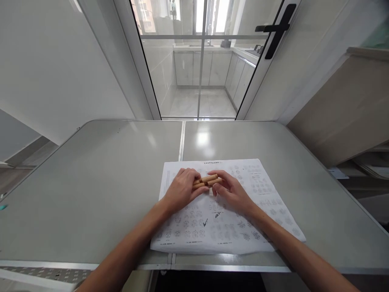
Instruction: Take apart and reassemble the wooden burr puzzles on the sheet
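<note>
Light-brown wooden puzzle sticks (209, 178), lying side by side with dark gaps between them, are held between my two hands just above a printed sheet. My left hand (181, 187) is closed around their left ends, the thumb along the near side. At the right ends, my right hand (232, 192) grips with curled fingers and thumb. Parts of the sticks are hidden by my fingers, so how they fit together is hard to see. Under both hands spreads the white paper sheet (225, 233) with rows of small printed diagrams and captions.
The grey folding table (91, 182) has a metal seam down its middle and a metal rim. Behind it stands a glass door (188, 81) with a black handle (278, 30). A brown shelf unit (340, 109) is on the right. A small teal object (3, 207) lies at the left edge.
</note>
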The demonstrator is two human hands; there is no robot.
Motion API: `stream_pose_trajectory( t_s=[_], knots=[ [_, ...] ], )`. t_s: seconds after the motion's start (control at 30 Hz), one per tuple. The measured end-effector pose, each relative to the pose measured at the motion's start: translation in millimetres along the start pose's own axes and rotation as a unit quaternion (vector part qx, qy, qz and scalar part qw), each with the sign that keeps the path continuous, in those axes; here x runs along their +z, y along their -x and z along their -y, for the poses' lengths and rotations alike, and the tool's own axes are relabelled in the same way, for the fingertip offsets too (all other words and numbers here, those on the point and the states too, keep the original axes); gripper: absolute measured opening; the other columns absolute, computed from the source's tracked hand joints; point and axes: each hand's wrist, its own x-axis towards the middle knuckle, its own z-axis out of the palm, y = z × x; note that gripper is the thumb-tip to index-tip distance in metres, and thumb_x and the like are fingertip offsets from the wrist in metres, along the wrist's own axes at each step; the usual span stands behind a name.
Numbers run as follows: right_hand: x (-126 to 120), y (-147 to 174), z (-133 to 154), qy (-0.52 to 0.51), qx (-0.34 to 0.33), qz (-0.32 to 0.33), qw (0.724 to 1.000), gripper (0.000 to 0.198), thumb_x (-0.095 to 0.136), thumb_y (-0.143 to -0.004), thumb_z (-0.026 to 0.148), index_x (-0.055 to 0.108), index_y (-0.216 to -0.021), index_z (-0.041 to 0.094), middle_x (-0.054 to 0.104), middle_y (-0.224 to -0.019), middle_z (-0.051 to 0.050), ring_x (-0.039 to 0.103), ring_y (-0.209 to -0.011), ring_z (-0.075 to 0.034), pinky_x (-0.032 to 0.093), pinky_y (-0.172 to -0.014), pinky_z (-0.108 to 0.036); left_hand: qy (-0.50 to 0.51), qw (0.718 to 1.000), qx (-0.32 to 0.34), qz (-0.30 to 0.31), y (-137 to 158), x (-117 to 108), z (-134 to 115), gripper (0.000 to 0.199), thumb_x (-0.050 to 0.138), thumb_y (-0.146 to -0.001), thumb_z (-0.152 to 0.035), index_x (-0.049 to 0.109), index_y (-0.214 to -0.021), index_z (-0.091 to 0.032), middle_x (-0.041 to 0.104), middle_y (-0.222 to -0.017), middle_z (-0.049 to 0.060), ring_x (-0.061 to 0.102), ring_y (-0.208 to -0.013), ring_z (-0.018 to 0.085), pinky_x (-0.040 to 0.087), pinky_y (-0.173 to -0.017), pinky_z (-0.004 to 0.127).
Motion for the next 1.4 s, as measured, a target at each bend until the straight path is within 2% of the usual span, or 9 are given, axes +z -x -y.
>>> stream_pose_trajectory(
  t_s=[0.1,0.27,0.37,0.47,0.73,0.93,1.1,1.23,1.4],
  knots=[
    [-1,-1,4,-0.021,0.018,0.006,1.0,0.028,0.065,-0.101,0.048,0.067,-0.117,0.025,0.068,-0.088,-0.002,0.062,-0.066,-0.016,0.058,-0.066,-0.035,-0.002,1.0,0.022,0.006,0,1,-4,0.031,0.06,-0.101,-0.053,0.056,-0.104,-0.022,0.067,-0.101,0.007,0.058,-0.092,0.024,0.05,-0.089,0.042],
    [-10,-8,1,-0.066,0.04,-0.107,0.991,0.032,0.058,-0.104,0.055,0.065,-0.103,0.023,0.058,-0.076,0.0,0.05,-0.057,-0.014,0.045,-0.052,-0.03,-0.03,0.998,0.046,-0.009,-2,3,-2,0.065,0.079,-0.085,-0.057,0.051,-0.131,-0.021,0.062,-0.129,0.014,0.057,-0.118,0.032,0.047,-0.102,0.048],
    [-15,-10,-4,-0.063,0.048,-0.169,0.982,0.036,0.052,-0.105,0.058,0.061,-0.096,0.024,0.052,-0.074,0.001,0.045,-0.056,-0.015,0.039,-0.049,-0.029,-0.059,0.997,0.053,0.017,-2,8,2,0.056,0.076,-0.09,-0.045,0.051,-0.135,-0.022,0.061,-0.135,0.014,0.056,-0.123,0.033,0.045,-0.106,0.05],
    [-17,-10,-8,-0.048,0.056,-0.185,0.98,0.037,0.058,-0.102,0.058,0.058,-0.089,0.024,0.049,-0.074,0.002,0.044,-0.057,-0.014,0.038,-0.049,-0.028,-0.085,0.995,0.035,0.03,-1,14,8,0.038,0.068,-0.096,-0.039,0.056,-0.129,-0.023,0.063,-0.131,0.012,0.058,-0.119,0.031,0.048,-0.102,0.048],
    [-13,-5,-11,0.114,0.061,-0.079,0.988,0.04,0.061,-0.099,0.056,0.055,-0.079,0.023,0.057,-0.072,0.001,0.051,-0.063,-0.016,0.045,-0.057,-0.028,-0.191,0.975,-0.095,-0.066,-2,16,25,0.03,0.056,-0.102,-0.038,0.058,-0.126,-0.019,0.06,-0.127,0.016,0.054,-0.117,0.035,0.047,-0.098,0.05],
    [-11,-6,-10,0.158,0.061,-0.039,0.985,0.031,0.06,-0.102,0.052,0.068,-0.106,0.022,0.072,-0.086,-0.004,0.065,-0.074,-0.02,0.053,-0.067,-0.033,-0.233,0.956,-0.152,-0.097,-2,11,32,0.039,0.056,-0.102,-0.041,0.057,-0.132,-0.017,0.061,-0.128,0.02,0.053,-0.116,0.038,0.045,-0.098,0.053],
    [-11,-7,-12,0.154,0.074,-0.028,0.985,0.04,0.057,-0.104,0.054,0.068,-0.124,0.022,0.073,-0.091,-0.005,0.066,-0.076,-0.021,0.055,-0.067,-0.035,-0.186,0.974,-0.07,-0.112,-3,7,17,0.036,0.059,-0.102,-0.036,0.059,-0.134,-0.02,0.06,-0.135,0.019,0.051,-0.125,0.037,0.043,-0.105,0.055],
    [-14,-6,-14,0.125,0.06,-0.006,0.99,0.043,0.054,-0.105,0.053,0.066,-0.132,0.022,0.073,-0.095,-0.006,0.065,-0.078,-0.02,0.057,-0.071,-0.037,-0.138,0.988,0.012,-0.063,-2,8,2,0.021,0.061,-0.102,-0.038,0.069,-0.115,-0.024,0.069,-0.12,0.011,0.053,-0.123,0.033,0.04,-0.109,0.054],
    [-15,-6,-15,0.074,0.053,0.011,0.996,0.04,0.058,-0.104,0.05,0.065,-0.133,0.023,0.075,-0.107,-0.009,0.071,-0.092,-0.023,0.06,-0.079,-0.038,-0.121,0.992,0.042,-0.025,0,13,-1,0.022,0.065,-0.1,-0.042,0.07,-0.096,-0.021,0.071,-0.115,0.01,0.051,-0.12,0.033,0.039,-0.109,0.054]
  ],
)
